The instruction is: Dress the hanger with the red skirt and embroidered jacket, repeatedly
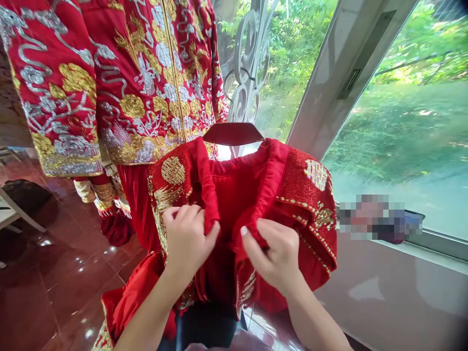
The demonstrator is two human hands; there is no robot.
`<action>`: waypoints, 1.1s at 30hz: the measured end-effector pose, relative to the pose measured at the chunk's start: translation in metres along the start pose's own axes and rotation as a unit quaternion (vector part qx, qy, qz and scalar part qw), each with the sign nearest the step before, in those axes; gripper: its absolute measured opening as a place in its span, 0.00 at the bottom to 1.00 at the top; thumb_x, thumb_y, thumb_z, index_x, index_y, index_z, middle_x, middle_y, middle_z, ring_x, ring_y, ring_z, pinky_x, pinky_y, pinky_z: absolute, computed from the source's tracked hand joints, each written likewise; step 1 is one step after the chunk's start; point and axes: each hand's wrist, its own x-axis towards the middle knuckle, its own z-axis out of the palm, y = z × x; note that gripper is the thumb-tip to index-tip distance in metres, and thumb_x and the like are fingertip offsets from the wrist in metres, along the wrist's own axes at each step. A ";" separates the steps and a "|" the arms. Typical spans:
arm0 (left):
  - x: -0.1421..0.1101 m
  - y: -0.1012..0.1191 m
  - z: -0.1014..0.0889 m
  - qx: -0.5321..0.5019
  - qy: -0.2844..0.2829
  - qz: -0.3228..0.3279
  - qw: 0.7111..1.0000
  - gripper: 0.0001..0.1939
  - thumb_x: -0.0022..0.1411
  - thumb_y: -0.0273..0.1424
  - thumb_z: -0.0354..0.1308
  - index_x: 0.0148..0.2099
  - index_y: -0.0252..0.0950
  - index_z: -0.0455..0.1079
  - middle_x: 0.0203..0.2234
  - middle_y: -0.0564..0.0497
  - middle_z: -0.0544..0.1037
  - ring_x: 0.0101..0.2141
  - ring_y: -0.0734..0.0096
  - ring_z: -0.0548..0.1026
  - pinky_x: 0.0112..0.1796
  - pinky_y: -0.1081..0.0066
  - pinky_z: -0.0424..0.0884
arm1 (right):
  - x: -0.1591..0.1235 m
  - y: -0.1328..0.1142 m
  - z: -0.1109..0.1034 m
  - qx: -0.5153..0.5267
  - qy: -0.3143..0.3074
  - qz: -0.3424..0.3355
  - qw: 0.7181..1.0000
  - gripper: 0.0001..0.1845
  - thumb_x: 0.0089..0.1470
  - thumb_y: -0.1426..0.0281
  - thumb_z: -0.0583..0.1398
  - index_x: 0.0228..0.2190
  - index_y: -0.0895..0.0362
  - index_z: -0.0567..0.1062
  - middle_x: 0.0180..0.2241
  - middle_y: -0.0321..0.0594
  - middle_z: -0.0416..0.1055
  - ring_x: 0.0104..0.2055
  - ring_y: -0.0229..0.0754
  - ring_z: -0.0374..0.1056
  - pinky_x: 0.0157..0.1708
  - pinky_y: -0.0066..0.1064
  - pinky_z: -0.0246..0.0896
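A red embroidered garment (314,219) with gold beading hangs in front of me on a dark red hanger (234,133). My left hand (188,234) is closed on the left edge of its front opening, thumb and fingers pinching the gathered red band. On the opposite edge, my right hand (274,248) grips the matching band between thumb and fingers. Between the two hands the neck opening is spread, showing the plain red lining (237,190). Cloth hides some fingertips.
Behind hangs a red jacket (146,83) with gold and silver embroidery. A white scrolled metal grille (248,63) stands by the window (409,126). A pixelated item (383,219) lies on the sill. Red tiles cover the floor (54,273); a pale chair (14,209) stands left.
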 end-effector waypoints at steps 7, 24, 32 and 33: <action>0.042 -0.001 0.014 -0.014 -0.286 0.026 0.958 0.08 0.59 0.23 0.49 0.36 0.33 0.71 0.36 0.42 0.76 0.37 0.62 0.75 0.36 0.67 0.66 | 0.028 0.004 0.034 -0.146 -0.218 0.074 0.962 0.16 0.55 0.68 0.57 0.17 0.57 0.64 0.17 0.35 0.64 0.18 0.33 0.53 0.22 0.29 0.38; 0.171 -0.094 -0.015 -0.348 -0.262 0.000 0.900 0.21 0.58 0.49 0.55 0.30 0.35 0.75 0.21 0.51 0.74 0.25 0.71 0.71 0.29 0.71 0.66 | 0.162 0.115 -0.056 0.130 -0.345 0.114 0.922 0.19 0.57 0.56 0.57 0.26 0.58 0.75 0.20 0.35 0.67 0.24 0.34 0.62 0.24 0.26 0.57; 0.175 -0.104 -0.004 -0.539 -0.179 -0.126 0.813 0.15 0.54 0.41 0.63 0.29 0.32 0.76 0.25 0.46 0.80 0.36 0.61 0.79 0.42 0.64 0.74 | 0.145 0.119 -0.054 0.180 -0.148 0.161 0.959 0.22 0.54 0.53 0.60 0.20 0.58 0.70 0.15 0.32 0.59 0.18 0.32 0.55 0.16 0.25 0.47; 0.177 -0.105 0.000 -0.551 -0.147 -0.145 0.809 0.14 0.54 0.41 0.63 0.29 0.32 0.76 0.26 0.46 0.80 0.37 0.61 0.79 0.43 0.64 0.74 | 0.144 0.118 -0.055 0.176 -0.110 0.159 0.965 0.23 0.55 0.53 0.59 0.20 0.57 0.70 0.14 0.32 0.58 0.18 0.33 0.55 0.16 0.25 0.46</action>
